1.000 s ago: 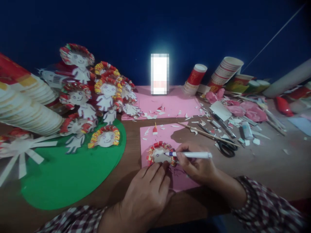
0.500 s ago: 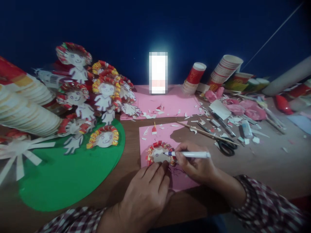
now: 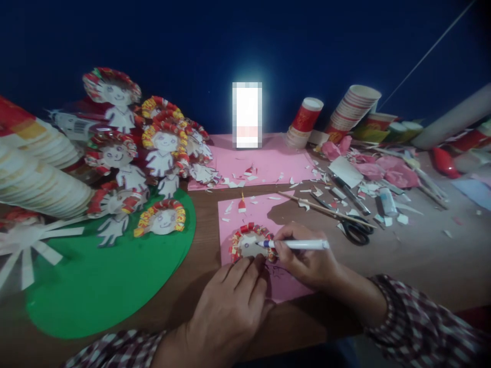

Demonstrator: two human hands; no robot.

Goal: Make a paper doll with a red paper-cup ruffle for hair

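A paper-cup face [image 3: 251,249] with curled red and yellow strips around its rim lies on a pink paper sheet [image 3: 226,207]. One eye is drawn on it. My left hand [image 3: 230,301] is closed over its lower edge, pinning it from the near side; the thumb is hidden. Pinched in my right hand [image 3: 307,260] is a white marker [image 3: 310,245] with a blue collar, its tip touching or just above the face, right of the drawn eye. Dark drawn lines show on the pink sheet under the hands.
Finished cup dolls [image 3: 163,140] stand at left behind a green sheet [image 3: 103,286], beside tilted cup stacks [image 3: 42,181]. Black-handled scissors [image 3: 357,231], a wooden stick [image 3: 326,209], a cutter [image 3: 351,194] and paper scraps lie right. More cups [image 3: 355,110] stand behind.
The marker tip has shifted slightly left across the face with my right hand. My left hand stays on the paper-cup face. The whole view has shifted slightly.
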